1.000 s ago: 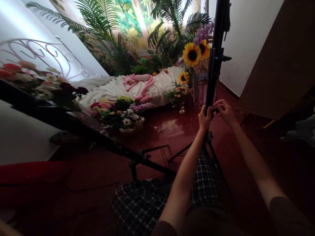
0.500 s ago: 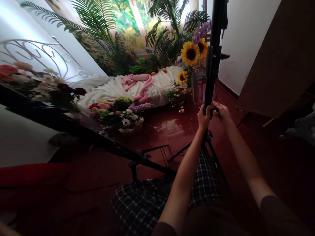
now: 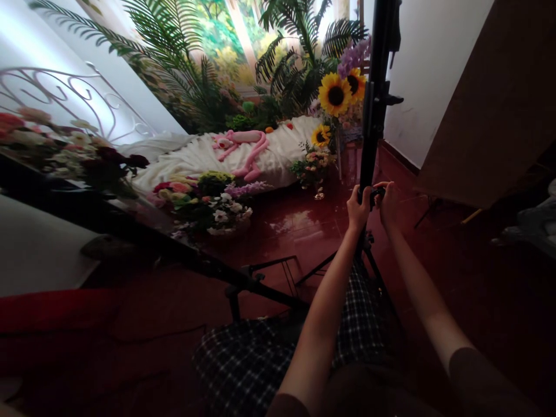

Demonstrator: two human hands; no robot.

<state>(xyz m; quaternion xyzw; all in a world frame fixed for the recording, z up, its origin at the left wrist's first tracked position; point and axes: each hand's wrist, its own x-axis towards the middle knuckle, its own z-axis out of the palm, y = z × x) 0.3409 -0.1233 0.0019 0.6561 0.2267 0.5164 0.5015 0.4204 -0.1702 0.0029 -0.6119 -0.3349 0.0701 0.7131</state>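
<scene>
A black tripod stand (image 3: 372,124) rises upright in front of me, its legs (image 3: 377,266) spread on the floor. My left hand (image 3: 358,209) is wrapped around the stand's pole at a lower section. Right beside it, my right hand (image 3: 390,204) pinches a small black knob (image 3: 377,193) that sticks out from the pole's right side. The fingertips on the knob are partly hidden. Higher up, a dark clamp lever (image 3: 393,101) juts from the pole.
Another black pole (image 3: 143,237) slants across the left. Behind lie a white draped bed (image 3: 186,155), a pink plush toy (image 3: 249,152), flower bunches (image 3: 221,208) and sunflowers (image 3: 335,94). A brown panel (image 3: 473,127) leans at right, and a red object (image 3: 52,313) sits at lower left.
My right hand has turned at the knob, its wrist swinging slightly left and its fingers bending over. My left hand keeps its hold on the pole. The view has shifted slightly.
</scene>
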